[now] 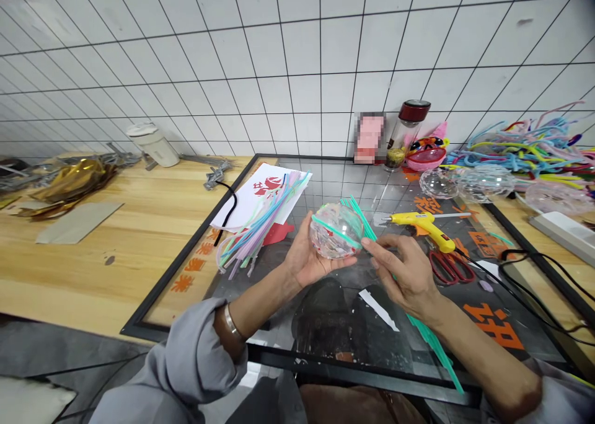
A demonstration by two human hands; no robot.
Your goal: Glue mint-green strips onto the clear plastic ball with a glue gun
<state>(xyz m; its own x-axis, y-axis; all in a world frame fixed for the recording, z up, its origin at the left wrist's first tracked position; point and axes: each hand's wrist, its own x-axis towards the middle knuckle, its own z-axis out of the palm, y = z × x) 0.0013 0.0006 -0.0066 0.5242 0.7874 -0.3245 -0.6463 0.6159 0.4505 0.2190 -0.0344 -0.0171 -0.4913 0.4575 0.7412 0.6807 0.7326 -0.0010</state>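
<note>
My left hand (304,260) cups a clear plastic ball (335,230) filled with coloured bits, its fingers curled under it. A green pipe cleaner (339,233) lies across the ball's front. My right hand (404,272) pinches that green stem at the ball's right side, while a bundle of green pipe cleaners (434,343) runs under the palm and along the forearm. Both hands hover over a glass sheet in a black frame (186,253).
A yellow glue gun (425,222) and red scissors (449,268) lie right of my hands, with black cables (525,284) beyond. Pastel pipe cleaners (258,225) rest on white paper to the left. More clear balls (439,183), a jar (409,129) and a colourful pipe-cleaner heap (525,148) stand behind.
</note>
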